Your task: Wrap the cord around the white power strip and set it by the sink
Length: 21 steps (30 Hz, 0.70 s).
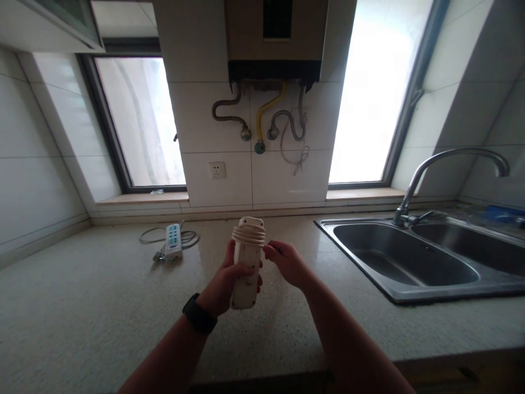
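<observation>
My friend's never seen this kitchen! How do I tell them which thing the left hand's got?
Find the metal sink, then look left along the speckled counter. Above it, the left hand holds a long, pale block. Unlike the blue-green-faced power strip lying farther left, it has pale cord wound round its top end.

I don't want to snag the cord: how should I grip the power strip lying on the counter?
Probably pinch the power strip mid-body from above, across its long sides: it is narrow, and cord loops lie either side.
</observation>
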Motion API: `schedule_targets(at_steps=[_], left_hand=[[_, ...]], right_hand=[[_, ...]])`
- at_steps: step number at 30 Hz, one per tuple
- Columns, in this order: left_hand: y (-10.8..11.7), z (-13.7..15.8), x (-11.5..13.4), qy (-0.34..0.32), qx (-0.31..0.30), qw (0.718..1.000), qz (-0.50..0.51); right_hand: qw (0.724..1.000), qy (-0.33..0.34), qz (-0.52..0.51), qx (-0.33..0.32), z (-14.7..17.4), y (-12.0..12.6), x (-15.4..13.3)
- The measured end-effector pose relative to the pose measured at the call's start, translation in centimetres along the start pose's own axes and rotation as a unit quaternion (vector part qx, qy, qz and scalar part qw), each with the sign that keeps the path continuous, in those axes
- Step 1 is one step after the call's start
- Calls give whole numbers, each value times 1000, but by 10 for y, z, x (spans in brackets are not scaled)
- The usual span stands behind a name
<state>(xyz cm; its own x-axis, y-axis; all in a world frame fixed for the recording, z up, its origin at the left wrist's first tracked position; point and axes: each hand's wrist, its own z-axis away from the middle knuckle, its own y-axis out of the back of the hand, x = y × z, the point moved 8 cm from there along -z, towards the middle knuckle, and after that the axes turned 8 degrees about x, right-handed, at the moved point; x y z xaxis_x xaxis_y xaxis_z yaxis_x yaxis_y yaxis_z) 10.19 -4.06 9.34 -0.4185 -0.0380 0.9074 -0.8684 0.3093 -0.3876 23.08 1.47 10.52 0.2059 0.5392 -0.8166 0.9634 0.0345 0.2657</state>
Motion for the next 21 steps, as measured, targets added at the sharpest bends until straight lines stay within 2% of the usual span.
schedule_targets(at_steps=[7,11,14,21], left_hand=[[-10,5,-6,14,-106,993,51],[-16,8,-14,53,-146,985,80],[-22,10,-18,82,-174,976,106],[-36,22,-26,192,-250,939,138]], right_hand=[[987,7,-160,-14,2,1,-15],[972,-6,-232,-39,4,-1,-13],[965,-10,-260,-34,4,-2,-13],[939,-1,-334,-78,13,-13,-30]])
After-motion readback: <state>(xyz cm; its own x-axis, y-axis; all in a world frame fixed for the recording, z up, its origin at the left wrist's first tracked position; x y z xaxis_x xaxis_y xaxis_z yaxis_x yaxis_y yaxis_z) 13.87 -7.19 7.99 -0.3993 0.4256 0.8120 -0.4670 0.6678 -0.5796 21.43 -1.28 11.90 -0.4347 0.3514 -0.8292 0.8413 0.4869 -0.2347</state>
